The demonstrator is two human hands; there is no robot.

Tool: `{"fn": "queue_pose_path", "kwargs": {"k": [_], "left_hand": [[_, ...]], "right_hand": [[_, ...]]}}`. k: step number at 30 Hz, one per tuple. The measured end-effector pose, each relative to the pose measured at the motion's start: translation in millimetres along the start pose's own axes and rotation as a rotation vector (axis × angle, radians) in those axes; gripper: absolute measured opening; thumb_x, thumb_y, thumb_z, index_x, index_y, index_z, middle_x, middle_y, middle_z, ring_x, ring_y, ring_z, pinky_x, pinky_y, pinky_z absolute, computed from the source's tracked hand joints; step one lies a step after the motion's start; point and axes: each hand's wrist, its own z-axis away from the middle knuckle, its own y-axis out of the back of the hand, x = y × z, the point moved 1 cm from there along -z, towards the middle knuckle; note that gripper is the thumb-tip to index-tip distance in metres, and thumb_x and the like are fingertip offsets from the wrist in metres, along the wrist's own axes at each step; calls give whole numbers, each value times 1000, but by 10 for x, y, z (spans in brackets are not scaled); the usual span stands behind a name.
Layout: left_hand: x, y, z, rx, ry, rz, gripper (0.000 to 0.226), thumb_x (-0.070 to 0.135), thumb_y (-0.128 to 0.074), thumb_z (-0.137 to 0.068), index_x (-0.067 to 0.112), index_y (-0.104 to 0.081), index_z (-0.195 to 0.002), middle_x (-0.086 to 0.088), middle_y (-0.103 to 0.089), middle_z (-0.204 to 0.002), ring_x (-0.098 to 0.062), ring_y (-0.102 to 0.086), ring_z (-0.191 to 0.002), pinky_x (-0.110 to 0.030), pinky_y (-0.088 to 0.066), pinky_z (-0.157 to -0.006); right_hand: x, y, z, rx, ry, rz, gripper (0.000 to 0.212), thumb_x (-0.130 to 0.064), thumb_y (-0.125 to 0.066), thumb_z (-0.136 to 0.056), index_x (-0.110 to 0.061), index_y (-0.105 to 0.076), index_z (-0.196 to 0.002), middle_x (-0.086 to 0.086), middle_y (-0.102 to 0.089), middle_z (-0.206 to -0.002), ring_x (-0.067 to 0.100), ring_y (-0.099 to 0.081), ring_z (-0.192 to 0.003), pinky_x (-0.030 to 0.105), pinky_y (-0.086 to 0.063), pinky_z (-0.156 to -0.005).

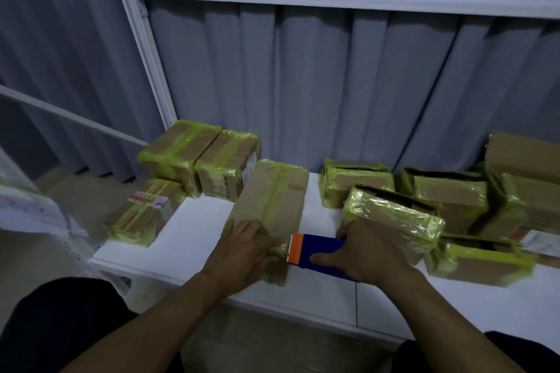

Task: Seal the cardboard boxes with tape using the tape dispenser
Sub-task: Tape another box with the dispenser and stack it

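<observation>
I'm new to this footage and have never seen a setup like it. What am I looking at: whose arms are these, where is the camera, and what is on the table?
There is no machine here. A person works with bare hands, and the single picture comes from a camera worn on their head, looking forward and down. The left hand lies flat on a long cardboard box on the white table. The right hand grips a blue and orange tape dispenser, with its orange end at the box. At the left stand boxes wrapped in yellow-green tape. At the right are more boxes, some with open flaps. A grey curtain hangs behind.
</observation>
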Motion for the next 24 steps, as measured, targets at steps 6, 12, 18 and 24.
{"fn": "queue_pose_path", "kwargs": {"k": [6,12,18,24], "left_hand": [[70,-48,-106,51,-6,142,19,39,-58,-97,31,-73,-106,12,-62,-114,-10,-53,-110,-35,-28,-111],[-50,8,-114,44,-25,210,12,37,-66,-93,33,-76,-99,17,-61,-101,-6,-51,-97,-31,-40,-98],[-46,-4,-120,34,-20,233,11,38,-66,-93,35,-74,-99,24,-54,-100,-2,-47,-96,-31,-37,-102],[-18,8,-117,22,-37,144,23,43,-61,-94,36,-65,-116,14,-57,-113,-11,-50,-106,-37,-36,-108]], "right_hand": [[19,62,93,-23,12,-107,54,-74,-74,-73,-22,-59,-69,-6,-58,-60,4,-54,-51,16,-36,-48],[297,113,281,-5,6,-190,67,-83,-71,-62,-17,-70,-74,-1,-68,-68,8,-65,-59,29,-55,-59],[397,-109,192,-45,-68,-153,63,-74,-77,-69,-13,-72,-83,2,-72,-77,13,-69,-69,30,-55,-63],[245,-256,-15,-23,-70,-32,65,-75,-71,-76,-11,-69,-77,4,-68,-70,16,-66,-65,29,-49,-59]]}}
